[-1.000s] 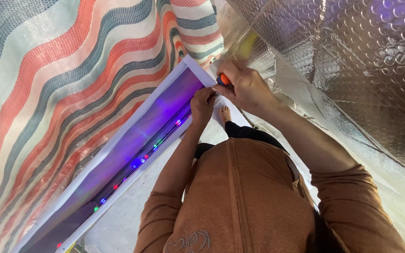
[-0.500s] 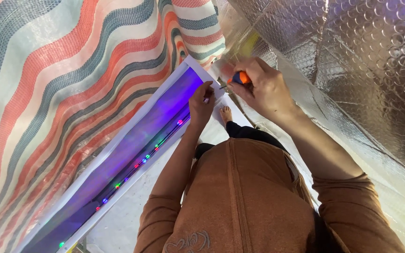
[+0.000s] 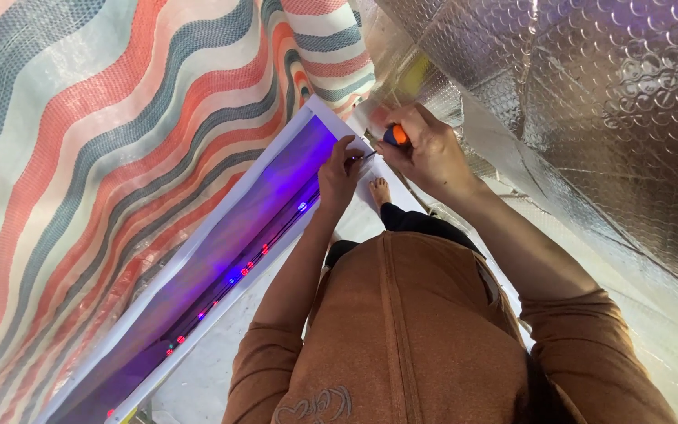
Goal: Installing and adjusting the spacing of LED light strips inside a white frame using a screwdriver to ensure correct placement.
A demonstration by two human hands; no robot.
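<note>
At panel's far end | light panel (image 3: 221,251) runs away lengthwise | left hand (image 3: 341,174) pinches its corner | right hand (image 3: 425,149) just beside, grasping screwdriver (image 3: 395,136)

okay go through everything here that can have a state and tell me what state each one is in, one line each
Light strip: lit, red and blue dots glowing.
White frame: long, glowing purple inside.
Screwdriver: gripped, tip at the frame's end.
Right hand: closed on the screwdriver.
Left hand: fingers pinched at the screwdriver tip.
Striped tarp: hanging, rippled.
Foil sheet: draped, creased.
</note>
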